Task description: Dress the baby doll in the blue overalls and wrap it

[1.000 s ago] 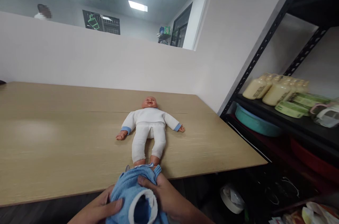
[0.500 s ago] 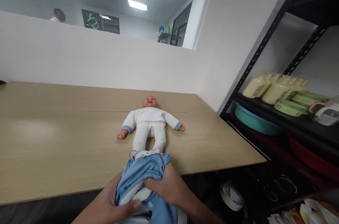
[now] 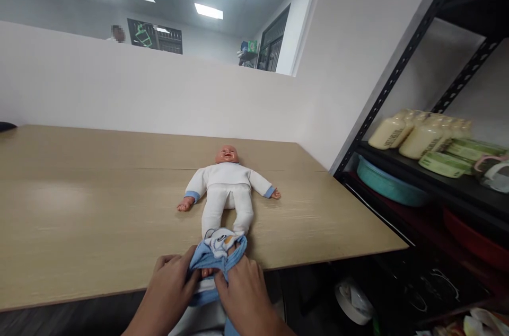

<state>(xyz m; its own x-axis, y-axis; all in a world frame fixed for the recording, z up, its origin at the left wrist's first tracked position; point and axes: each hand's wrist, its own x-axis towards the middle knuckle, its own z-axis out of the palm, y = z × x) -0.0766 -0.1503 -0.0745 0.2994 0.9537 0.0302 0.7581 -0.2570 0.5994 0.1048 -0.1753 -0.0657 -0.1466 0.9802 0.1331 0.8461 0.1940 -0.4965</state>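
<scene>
A baby doll (image 3: pixel 227 177) in white clothes with blue cuffs lies on its back, legs toward me. At its feet I hold a blue-and-white terry baby garment (image 3: pixel 214 259), bunched up, with a cartoon face on its white part. My left hand (image 3: pixel 170 283) grips the garment's left edge between thumb and fingers. On the other side my right hand (image 3: pixel 246 285) is closed on it, some fingers inside the opening. The garment hides the doll's feet, apart from a small skin-coloured bit below the opening that I cannot make out clearly. More cloth hangs below the table edge.
The doll rests on a wooden table (image 3: pixel 99 209) against a low white partition (image 3: pixel 159 92). To the right, a black shelf rack (image 3: pixel 397 65) holds cream bottles (image 3: pixel 421 134), green round packs (image 3: pixel 443 164) and a teal basin (image 3: pixel 392 182). Beyond the partition a person's head (image 3: pixel 118 33) shows.
The garment's opening has turned up to show the cartoon face. Both hands have shifted to its upper edge, the right one with fingers inside. The doll lies as before.
</scene>
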